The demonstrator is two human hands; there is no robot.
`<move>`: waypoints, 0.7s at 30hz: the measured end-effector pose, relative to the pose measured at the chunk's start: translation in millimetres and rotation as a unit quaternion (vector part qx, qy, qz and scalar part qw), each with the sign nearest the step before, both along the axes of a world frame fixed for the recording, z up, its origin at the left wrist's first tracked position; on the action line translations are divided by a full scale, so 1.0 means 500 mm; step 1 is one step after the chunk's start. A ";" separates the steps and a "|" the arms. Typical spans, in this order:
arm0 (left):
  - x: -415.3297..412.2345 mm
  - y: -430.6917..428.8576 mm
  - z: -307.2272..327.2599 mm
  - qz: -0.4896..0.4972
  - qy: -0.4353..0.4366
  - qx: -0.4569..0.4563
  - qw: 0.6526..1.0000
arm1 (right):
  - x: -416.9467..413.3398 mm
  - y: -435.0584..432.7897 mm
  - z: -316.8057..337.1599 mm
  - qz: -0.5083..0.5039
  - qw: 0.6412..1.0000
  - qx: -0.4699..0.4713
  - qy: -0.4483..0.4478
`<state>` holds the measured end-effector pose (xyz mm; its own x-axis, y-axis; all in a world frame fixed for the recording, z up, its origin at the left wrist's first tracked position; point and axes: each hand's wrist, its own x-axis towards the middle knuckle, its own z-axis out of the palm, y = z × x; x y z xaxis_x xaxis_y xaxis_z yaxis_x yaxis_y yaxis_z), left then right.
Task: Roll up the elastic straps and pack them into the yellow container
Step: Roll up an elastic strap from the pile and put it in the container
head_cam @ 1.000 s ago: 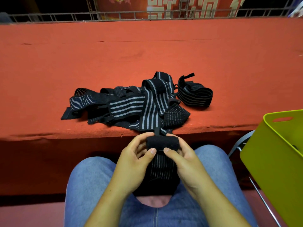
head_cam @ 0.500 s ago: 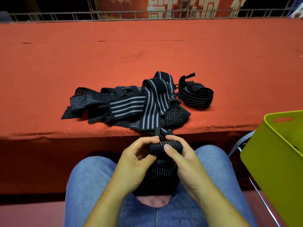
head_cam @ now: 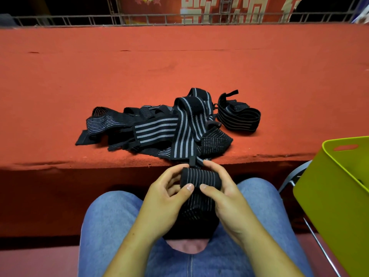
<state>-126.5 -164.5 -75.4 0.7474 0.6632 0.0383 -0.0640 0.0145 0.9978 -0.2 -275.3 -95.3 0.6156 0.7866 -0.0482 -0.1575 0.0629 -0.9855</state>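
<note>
Elastic strap roll (head_cam: 200, 177) above lap, pinched between both hands, left (head_cam: 169, 198), right (head_cam: 223, 194)

- I read the roll (head_cam: 200, 177) as ribbed elastic cloth, matt black with thin pale lines.
- The straps (head_cam: 159, 130) at the table's near edge are the same stretchy weave, some with broader grey stripes.
- The table (head_cam: 139, 66) wears red felt-like cloth, matt and scuffed.
- The container (head_cam: 329, 196) looks to me like smooth yellow-green plastic, faintly glossy.
- Jeans (head_cam: 103, 226): matt blue denim.
- The rail (head_cam: 159, 16) along the table's far edge looks like dull metal.
</note>
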 end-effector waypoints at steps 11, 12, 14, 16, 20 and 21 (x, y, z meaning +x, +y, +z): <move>0.003 0.003 -0.001 0.004 -0.015 0.032 0.999 | -0.008 0.002 -0.009 -0.027 0.999 0.005 0.034; 0.003 0.003 -0.003 0.003 -0.013 0.012 1.000 | -0.006 0.002 -0.008 -0.039 0.999 0.007 0.027; 0.003 0.003 -0.008 0.013 0.000 -0.004 1.000 | -0.001 0.003 -0.006 -0.065 0.998 0.011 0.025; 0.000 0.004 -0.010 0.024 0.025 0.013 0.999 | 0.006 0.002 -0.003 -0.090 0.996 0.015 0.026; -0.006 0.006 -0.009 -0.015 0.082 0.110 0.990 | 0.018 -0.002 -0.001 -0.122 0.991 0.024 0.039; -0.007 0.006 -0.009 -0.014 0.089 0.123 0.988 | 0.019 -0.003 0.001 -0.125 0.991 0.026 0.043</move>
<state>-129.8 -161.6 -79.7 0.7743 0.6298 0.0617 0.1107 -0.2308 0.9667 9.3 -276.6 -95.0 0.7869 0.6129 -0.0722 -0.2135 0.1606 -0.9636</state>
